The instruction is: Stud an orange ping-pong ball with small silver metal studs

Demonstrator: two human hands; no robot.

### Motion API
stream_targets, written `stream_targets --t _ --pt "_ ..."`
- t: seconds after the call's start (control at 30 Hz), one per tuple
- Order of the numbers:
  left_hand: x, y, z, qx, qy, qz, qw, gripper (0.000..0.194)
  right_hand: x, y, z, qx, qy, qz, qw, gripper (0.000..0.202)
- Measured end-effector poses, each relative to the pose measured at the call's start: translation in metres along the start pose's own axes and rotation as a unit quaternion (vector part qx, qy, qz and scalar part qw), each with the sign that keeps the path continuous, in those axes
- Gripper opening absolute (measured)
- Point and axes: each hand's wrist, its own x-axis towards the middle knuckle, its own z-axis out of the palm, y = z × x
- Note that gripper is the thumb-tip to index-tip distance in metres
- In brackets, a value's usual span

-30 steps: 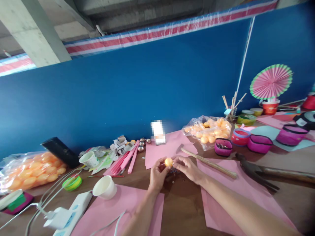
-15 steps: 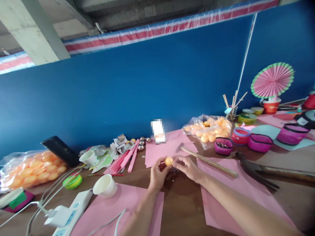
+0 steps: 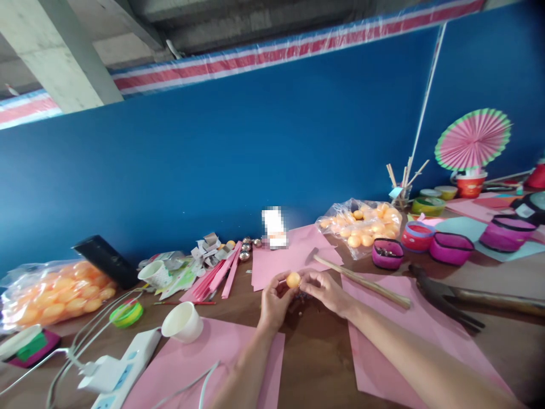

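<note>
Between the thumb and fingers of my left hand [image 3: 275, 304] is a small orange ping-pong ball [image 3: 293, 280], held just above the brown table. My right hand [image 3: 327, 292] is closed in a pinch at the ball's right side. Whatever its fingertips grip there is too small to make out. Small dark bits [image 3: 303, 295] lie on the table beneath the hands, partly hidden by them. Just beyond my right hand, a small hammer with a wooden handle [image 3: 366, 281] rests across pink paper [image 3: 293, 255].
Bags of orange balls stand at left [image 3: 63, 295] and back right [image 3: 366, 227]. A white cup [image 3: 182, 322] and power strip [image 3: 138, 355] are on the left. To the right lie a large claw hammer [image 3: 447, 292] and a purple pouch with small metal pieces [image 3: 387, 254].
</note>
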Motion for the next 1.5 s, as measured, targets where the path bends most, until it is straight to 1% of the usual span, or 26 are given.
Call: stream_targets --t 0.23,0.43,0.6,0.73,0.83,1.1,1.5 --pt "0.0 -0.001 0.0 0.001 -0.001 0.006 1.0 0.043 0.001 0.002 0.0 0.011 -0.014 0.002 1.0 0.025" --pt "0.001 -0.004 -0.001 0.006 -0.006 0.009 1.0 0.041 0.0 0.002 -0.001 0.015 -0.009 0.013 1.0 0.023" --pt "0.0 -0.003 -0.001 0.007 -0.001 0.007 1.0 0.041 0.001 0.01 -0.001 0.02 0.0 0.028 0.999 0.022" --pt "0.0 -0.005 -0.001 0.011 -0.006 0.016 1.0 0.041 0.002 0.014 -0.001 0.037 0.01 0.019 0.999 0.02" --pt "0.001 -0.006 -0.002 0.018 -0.007 0.022 1.0 0.041 0.002 0.014 -0.001 0.051 0.006 0.012 0.999 0.019" --pt "0.002 -0.008 -0.003 0.018 -0.011 0.019 1.0 0.041 0.002 0.017 -0.002 0.026 0.006 0.027 0.999 0.02" --pt "0.002 -0.007 -0.002 0.034 -0.015 0.022 0.999 0.039 0.002 0.017 -0.002 0.032 0.01 0.03 0.999 0.021"
